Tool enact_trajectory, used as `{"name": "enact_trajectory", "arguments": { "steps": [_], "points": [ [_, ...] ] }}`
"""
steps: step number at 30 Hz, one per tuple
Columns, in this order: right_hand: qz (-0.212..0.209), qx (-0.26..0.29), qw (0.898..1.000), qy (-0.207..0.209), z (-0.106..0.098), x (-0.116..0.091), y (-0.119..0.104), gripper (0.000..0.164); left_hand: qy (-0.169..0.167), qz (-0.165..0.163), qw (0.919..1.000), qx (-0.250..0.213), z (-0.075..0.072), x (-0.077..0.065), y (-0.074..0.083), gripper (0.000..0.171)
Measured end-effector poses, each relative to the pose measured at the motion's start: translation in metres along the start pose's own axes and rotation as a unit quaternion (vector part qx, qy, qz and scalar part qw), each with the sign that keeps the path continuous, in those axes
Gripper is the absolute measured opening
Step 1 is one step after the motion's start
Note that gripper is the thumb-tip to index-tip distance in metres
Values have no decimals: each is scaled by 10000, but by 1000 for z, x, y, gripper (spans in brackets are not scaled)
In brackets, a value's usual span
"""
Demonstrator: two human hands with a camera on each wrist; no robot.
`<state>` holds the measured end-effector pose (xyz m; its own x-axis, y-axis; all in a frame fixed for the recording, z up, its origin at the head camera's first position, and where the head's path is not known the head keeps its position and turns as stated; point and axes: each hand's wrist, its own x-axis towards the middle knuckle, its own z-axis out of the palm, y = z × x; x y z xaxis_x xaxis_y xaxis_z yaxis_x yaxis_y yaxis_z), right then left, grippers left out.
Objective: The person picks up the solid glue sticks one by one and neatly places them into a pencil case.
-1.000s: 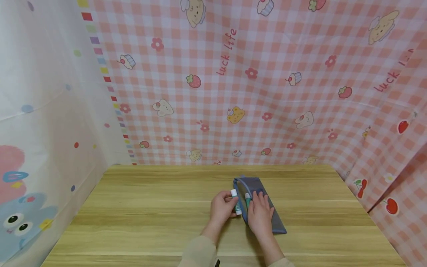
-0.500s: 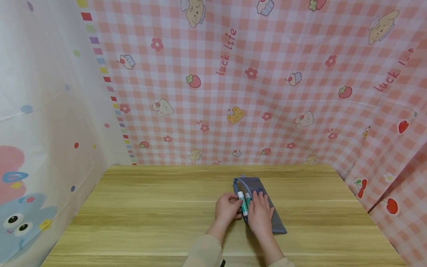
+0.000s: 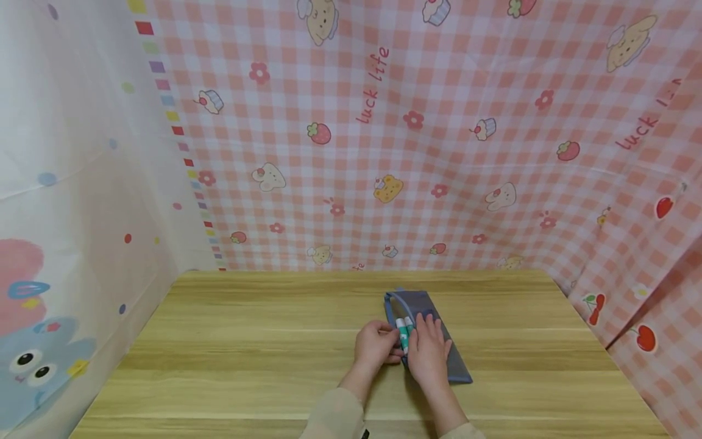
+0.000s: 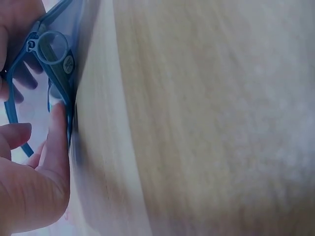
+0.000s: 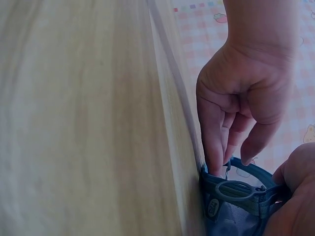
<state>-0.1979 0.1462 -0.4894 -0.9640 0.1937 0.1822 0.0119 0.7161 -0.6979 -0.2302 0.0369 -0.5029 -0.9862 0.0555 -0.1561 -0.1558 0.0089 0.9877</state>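
A grey-blue mesh zip pouch (image 3: pixel 418 300) lies aslant on the table, its zipped side parted toward the left. Two green glue sticks (image 3: pixel 403 338) with white ends lie side by side in the opening. My left hand (image 3: pixel 375 346) reaches in with extended fingers, touching the nearer stick; in the right wrist view its thumb stands apart from the fingers. Across the pouch's top lies my right hand (image 3: pixel 429 353), thumb at the rim, pinching the upper layer. A ring-shaped zipper pull (image 5: pixel 236 191) hangs at the rim. The pouch's inside is mostly hidden.
The wood-grain table (image 3: pixel 247 353) spreads around the pouch. A pink checked cloth (image 3: pixel 356 152) hangs along the back and right edges, and a white printed cloth (image 3: pixel 82 152) hangs at the left.
My left hand has moved right, bringing a glue stick from outside the rim into the pouch's opening beside the other one. The right hand has stayed in place on the pouch.
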Motion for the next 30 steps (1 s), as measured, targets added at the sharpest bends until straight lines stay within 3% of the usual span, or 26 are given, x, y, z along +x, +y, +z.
{"name": "enact_trajectory", "arguments": {
  "steps": [17,30],
  "points": [
    [-74,-120,9999,-4,0,-1,-1,42,-431,-96,9980,-446,-1,0,0,19],
    [-473,-537,9972,-199,1,-3,3,42,-559,300,9980,53,-28,-3,6,26]
  ]
}}
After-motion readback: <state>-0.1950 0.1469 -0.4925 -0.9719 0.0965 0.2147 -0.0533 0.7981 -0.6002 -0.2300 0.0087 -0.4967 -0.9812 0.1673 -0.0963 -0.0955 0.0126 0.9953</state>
